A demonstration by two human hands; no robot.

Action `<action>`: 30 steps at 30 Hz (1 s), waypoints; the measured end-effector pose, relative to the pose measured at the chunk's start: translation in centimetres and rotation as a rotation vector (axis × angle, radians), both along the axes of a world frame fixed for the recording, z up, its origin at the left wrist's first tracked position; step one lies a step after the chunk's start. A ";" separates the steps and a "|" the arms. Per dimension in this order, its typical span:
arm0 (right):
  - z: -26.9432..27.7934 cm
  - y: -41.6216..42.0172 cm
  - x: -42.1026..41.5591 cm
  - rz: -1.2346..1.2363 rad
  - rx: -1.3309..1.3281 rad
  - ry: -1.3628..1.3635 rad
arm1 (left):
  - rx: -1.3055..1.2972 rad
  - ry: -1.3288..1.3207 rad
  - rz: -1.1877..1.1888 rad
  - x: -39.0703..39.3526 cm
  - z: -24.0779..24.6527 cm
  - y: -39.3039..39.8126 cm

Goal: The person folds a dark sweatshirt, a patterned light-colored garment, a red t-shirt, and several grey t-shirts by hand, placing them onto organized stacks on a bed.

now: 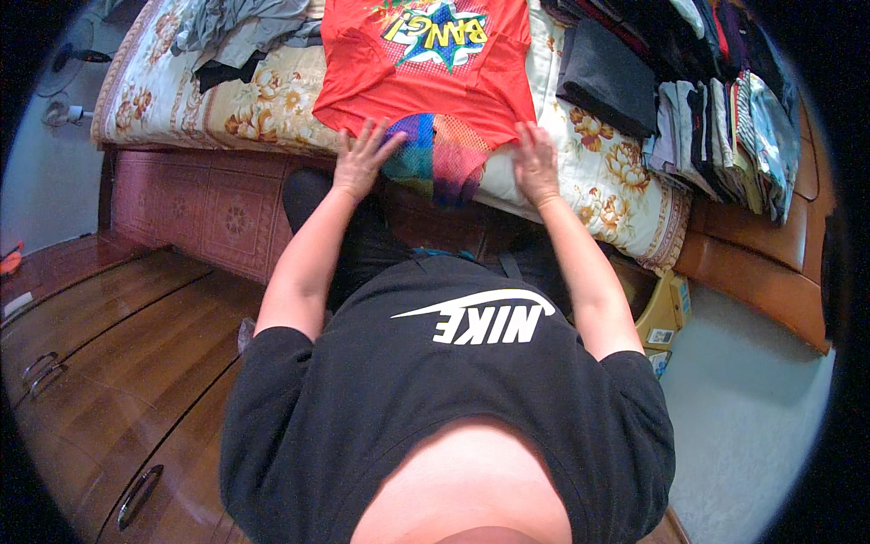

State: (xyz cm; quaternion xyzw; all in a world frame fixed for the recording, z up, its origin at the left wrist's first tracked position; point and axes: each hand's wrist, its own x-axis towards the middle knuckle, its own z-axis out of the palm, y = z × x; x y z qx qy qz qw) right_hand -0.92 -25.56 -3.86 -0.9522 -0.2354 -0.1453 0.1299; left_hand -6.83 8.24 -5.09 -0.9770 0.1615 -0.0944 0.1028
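Observation:
A red T-shirt (428, 81) with a comic-style print lies spread out on the bed, its near part reaching the bed's front edge. Multicoloured mesh fabric (435, 160) shows at the middle of its near end and hangs over the edge. My left hand (367, 156) rests with fingers spread at the near left corner of the red fabric, touching the mesh's side. At the near right corner, my right hand (537, 163) lies with its fingertips on the red fabric; it is slightly blurred. Neither hand grips the cloth.
The bed bears a floral cover (272, 102). Grey clothes (251, 30) lie heaped at the back left. Folded dark garments (608, 75) and a row of folded clothes (724, 136) sit on the right. A wooden cabinet (122, 381) stands at left, a cardboard box (669, 313) below the bed's right end.

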 end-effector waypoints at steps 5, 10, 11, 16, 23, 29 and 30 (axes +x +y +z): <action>0.2 4.3 -1.2 0.335 -0.274 0.025 | -0.088 0.042 -0.433 1.1 0.7 -2.5; -0.8 6.6 -2.5 0.541 -0.147 0.027 | -0.460 0.212 -0.479 1.0 1.2 -2.7; -0.6 7.0 -2.4 0.574 -0.168 0.074 | -0.569 0.280 -0.374 0.8 1.5 -2.9; 0.3 11.8 8.5 -0.369 0.861 0.968 | -1.866 0.961 0.583 11.1 2.6 -1.8; -4.0 6.8 10.4 -0.527 0.634 0.894 | -1.658 0.820 0.798 12.2 2.6 -1.1; 3.6 7.8 -0.3 -0.011 0.128 -0.158 | -1.093 -0.161 0.380 5.2 3.2 -2.8; 3.6 7.5 -0.3 0.003 0.085 -0.184 | -0.843 -0.198 0.249 3.9 4.8 -3.5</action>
